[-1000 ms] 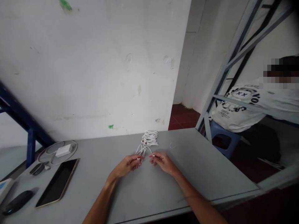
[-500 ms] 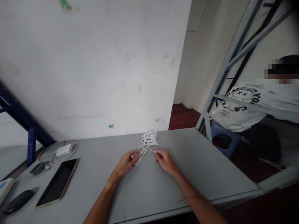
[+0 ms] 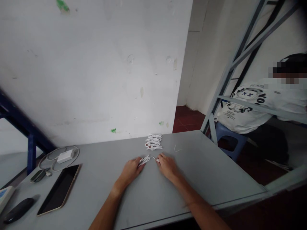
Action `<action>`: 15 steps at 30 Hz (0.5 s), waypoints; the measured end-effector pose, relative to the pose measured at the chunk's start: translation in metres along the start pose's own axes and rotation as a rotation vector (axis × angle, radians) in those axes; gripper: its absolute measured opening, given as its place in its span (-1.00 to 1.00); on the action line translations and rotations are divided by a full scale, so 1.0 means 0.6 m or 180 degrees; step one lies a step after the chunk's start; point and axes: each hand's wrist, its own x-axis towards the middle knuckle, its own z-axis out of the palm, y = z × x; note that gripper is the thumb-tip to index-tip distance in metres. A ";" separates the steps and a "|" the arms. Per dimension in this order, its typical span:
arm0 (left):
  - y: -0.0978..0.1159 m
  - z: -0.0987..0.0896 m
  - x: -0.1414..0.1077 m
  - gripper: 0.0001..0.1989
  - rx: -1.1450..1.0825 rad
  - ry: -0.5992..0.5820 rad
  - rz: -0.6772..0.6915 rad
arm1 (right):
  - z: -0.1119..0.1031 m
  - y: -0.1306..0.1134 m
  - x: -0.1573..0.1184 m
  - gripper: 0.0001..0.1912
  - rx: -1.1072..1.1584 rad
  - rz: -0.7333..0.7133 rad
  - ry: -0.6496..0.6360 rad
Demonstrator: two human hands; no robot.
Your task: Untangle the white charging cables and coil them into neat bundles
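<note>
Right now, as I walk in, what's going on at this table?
A person's left hand and right hand rest on a grey table, pinching a white cable between them, just below a coiled bundle of white cable. Another person in a white sweatshirt sits to the right on a blue plastic stool.

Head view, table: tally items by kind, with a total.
Coiled white cable bundle: 1
White cable between left hand and right hand: 1
White power adapter with cord: 1
Tablet: 1
Black computer mouse: 1
White-and-blue box: 1
Short white wire piece: 1
Small dark item, kind unclear: 1
Total: 8
</note>
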 end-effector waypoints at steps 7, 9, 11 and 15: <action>0.015 0.003 0.008 -0.53 -0.1992 -0.0094 0.0060 | 0.015 -0.004 0.013 -0.93 0.2038 0.0452 0.0293; 0.020 0.009 0.011 -0.48 -0.2449 -0.0312 0.0011 | 0.017 -0.012 0.016 -0.85 0.2685 0.0607 0.0116; 0.026 0.015 0.014 -0.44 -0.2652 -0.0507 -0.0027 | 0.015 -0.021 0.015 -0.72 0.3399 0.0682 -0.0146; 0.038 0.022 0.018 -0.39 -0.2626 -0.0765 0.0134 | 0.008 -0.037 0.004 -0.53 0.4578 0.0562 -0.0677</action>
